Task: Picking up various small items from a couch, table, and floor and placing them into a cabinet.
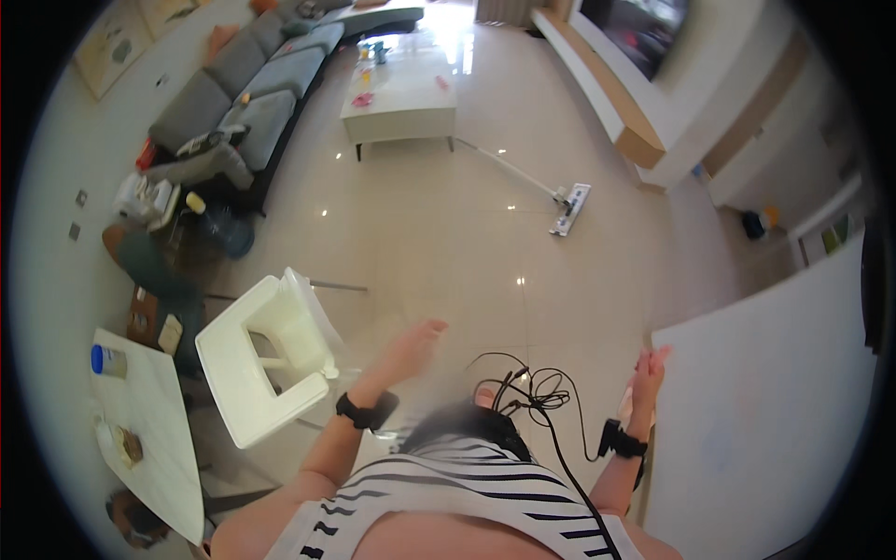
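My left hand hangs in front of my body over the tiled floor, smeared by motion, so its fingers do not show clearly. Nearest to it is a white high chair with a tray and a hollow seat. At the left edge of a broad white panel, my right hand has its fingers drawn together. Whether something small is between them I cannot make out. Both wrists wear black bands, and a loose tangle of black cable hangs between my arms.
A flat mop lies on the floor, its handle reaching the white coffee table. Left are a grey sofa, a large blue water bottle and a white table with a blue-lidded jar. A long TV bench lines the right wall.
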{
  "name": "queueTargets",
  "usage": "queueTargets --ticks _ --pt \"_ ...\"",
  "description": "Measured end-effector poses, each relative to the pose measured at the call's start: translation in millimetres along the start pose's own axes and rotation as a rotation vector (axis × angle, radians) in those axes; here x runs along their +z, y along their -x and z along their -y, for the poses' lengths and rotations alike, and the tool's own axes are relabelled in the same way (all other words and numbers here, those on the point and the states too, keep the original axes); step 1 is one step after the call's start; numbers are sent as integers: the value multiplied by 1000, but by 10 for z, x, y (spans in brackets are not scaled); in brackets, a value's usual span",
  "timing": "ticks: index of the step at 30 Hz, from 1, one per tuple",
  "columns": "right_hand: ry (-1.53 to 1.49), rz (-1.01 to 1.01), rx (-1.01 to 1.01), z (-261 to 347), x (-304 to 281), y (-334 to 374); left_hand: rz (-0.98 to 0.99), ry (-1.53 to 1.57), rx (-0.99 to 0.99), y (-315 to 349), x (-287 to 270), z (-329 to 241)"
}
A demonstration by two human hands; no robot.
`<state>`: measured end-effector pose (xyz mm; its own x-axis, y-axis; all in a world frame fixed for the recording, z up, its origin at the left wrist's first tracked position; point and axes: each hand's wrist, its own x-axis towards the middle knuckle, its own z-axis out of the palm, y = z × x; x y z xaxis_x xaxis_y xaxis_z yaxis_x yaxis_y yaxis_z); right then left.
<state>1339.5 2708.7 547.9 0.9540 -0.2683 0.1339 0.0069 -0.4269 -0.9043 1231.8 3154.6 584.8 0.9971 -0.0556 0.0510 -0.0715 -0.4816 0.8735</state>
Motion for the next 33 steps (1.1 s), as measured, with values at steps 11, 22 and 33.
queueTargets --ticks 11,22,33 --pt "220 349 -383 1731 3403 -2401 -279 233 -237 -2042 -1942 1579" --pt "-79 24 -315 2682 5983 -4133 -332 53 -374 -3677 -4416 2631" --pt "-690 330 164 4226 9937 -5709 -514 17 -658 -4481 -6758 4073"
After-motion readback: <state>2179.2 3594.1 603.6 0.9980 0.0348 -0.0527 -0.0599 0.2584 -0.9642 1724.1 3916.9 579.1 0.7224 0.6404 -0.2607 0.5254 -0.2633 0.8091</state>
